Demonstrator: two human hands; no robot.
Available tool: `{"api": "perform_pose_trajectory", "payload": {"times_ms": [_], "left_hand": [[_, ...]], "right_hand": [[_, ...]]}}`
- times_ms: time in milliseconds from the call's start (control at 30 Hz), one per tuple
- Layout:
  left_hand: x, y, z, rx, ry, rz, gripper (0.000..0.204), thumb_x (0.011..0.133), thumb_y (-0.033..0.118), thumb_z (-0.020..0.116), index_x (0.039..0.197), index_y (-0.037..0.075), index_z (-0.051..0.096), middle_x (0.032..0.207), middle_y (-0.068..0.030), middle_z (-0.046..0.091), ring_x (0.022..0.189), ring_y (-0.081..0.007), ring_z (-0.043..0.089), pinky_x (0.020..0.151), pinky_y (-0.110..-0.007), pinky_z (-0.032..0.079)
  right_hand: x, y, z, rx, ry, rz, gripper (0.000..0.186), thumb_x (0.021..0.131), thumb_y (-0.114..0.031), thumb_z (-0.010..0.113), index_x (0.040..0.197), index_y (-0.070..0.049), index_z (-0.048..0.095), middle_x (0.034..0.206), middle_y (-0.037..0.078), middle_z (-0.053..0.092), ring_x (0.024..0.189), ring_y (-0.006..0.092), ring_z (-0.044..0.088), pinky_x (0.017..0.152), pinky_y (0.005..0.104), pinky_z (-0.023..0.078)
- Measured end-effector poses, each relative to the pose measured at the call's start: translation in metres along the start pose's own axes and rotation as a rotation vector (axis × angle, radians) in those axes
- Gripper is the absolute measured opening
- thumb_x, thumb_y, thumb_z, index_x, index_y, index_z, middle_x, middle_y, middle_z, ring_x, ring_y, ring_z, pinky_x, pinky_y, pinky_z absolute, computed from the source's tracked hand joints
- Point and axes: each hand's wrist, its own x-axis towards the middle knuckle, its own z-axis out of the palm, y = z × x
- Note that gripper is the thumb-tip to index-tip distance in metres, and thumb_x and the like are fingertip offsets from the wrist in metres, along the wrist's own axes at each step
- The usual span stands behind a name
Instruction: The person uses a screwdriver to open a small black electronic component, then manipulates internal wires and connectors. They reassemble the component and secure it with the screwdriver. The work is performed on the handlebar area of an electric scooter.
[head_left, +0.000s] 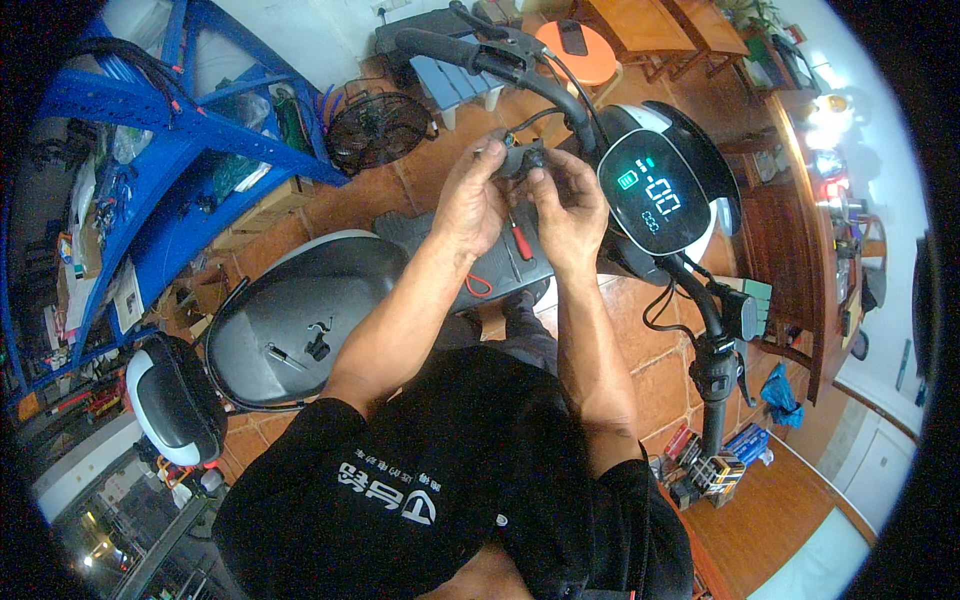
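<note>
Over the footboard of an electric scooter, both my hands hold a small dark grey part with thin wires, apparently a handlebar switch housing. My left hand pinches its left side between thumb and fingers. On its right side, my right hand grips with the thumb pressed against a black piece; the fingertips behind are partly hidden. A screwdriver with a red handle lies below on the grey footboard. Near it is a red loop of cord. Small black parts rest on the black scooter seat.
The handlebar runs past a lit round display to the right grip. A black fan stands on the tiled floor beside blue shelving. An orange stool and a wooden cabinet stand farther off.
</note>
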Motion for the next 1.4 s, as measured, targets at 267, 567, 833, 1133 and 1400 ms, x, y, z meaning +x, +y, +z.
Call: {"api": "perform_pose_trajectory", "payload": {"times_ms": [267,567,833,1133,1400], "left_hand": [[-0.001,0.001,0.004,-0.067,0.056,0.032,0.040,0.088,0.025,0.064,0.121,0.010,0.046,0.101,-0.0030,0.058,0.094,-0.0165,0.060,0.084,-0.033,0.049],[-0.003,0.000,-0.001,0.017,-0.005,0.142,0.037,0.086,0.024,0.068,0.115,0.009,0.050,0.105,-0.0033,0.058,0.100,-0.0165,0.057,0.092,-0.035,0.044],[0.000,-0.002,-0.004,0.030,0.058,0.120,0.035,0.088,0.029,0.066,0.111,0.008,0.052,0.101,-0.0044,0.061,0.096,-0.0177,0.058,0.088,-0.036,0.045],[0.004,0.004,0.010,0.058,0.110,0.028,0.036,0.093,0.041,0.056,0.106,0.007,0.057,0.096,-0.0076,0.064,0.089,-0.0196,0.061,0.079,-0.036,0.049],[0.006,0.008,0.017,0.092,0.196,0.018,0.042,0.091,0.042,0.059,0.103,0.002,0.058,0.091,-0.0097,0.065,0.076,-0.0206,0.064,0.063,-0.034,0.052]], "right_hand": [[-0.001,0.013,-0.004,-0.067,0.020,-0.008,0.029,0.080,-0.002,0.070,0.107,0.004,0.059,0.093,0.008,0.066,0.079,0.0119,0.062,0.072,0.0238,0.051],[-0.004,0.025,-0.007,0.128,0.007,0.160,0.032,0.080,-0.003,0.071,0.108,0.005,0.059,0.095,0.008,0.065,0.084,0.0131,0.061,0.076,0.0246,0.050],[-0.006,0.023,-0.003,0.192,0.025,0.126,0.032,0.080,-0.005,0.073,0.107,0.004,0.059,0.090,0.007,0.064,0.080,0.0124,0.060,0.074,0.0244,0.050],[0.006,0.003,-0.005,0.180,0.040,0.183,0.027,0.082,-0.006,0.071,0.104,0.006,0.060,0.082,0.008,0.066,0.069,0.0126,0.061,0.065,0.0243,0.051],[0.012,-0.010,-0.005,0.222,0.029,0.280,0.024,0.085,-0.007,0.069,0.103,0.007,0.061,0.082,0.009,0.066,0.069,0.0128,0.061,0.064,0.0240,0.050]]}}
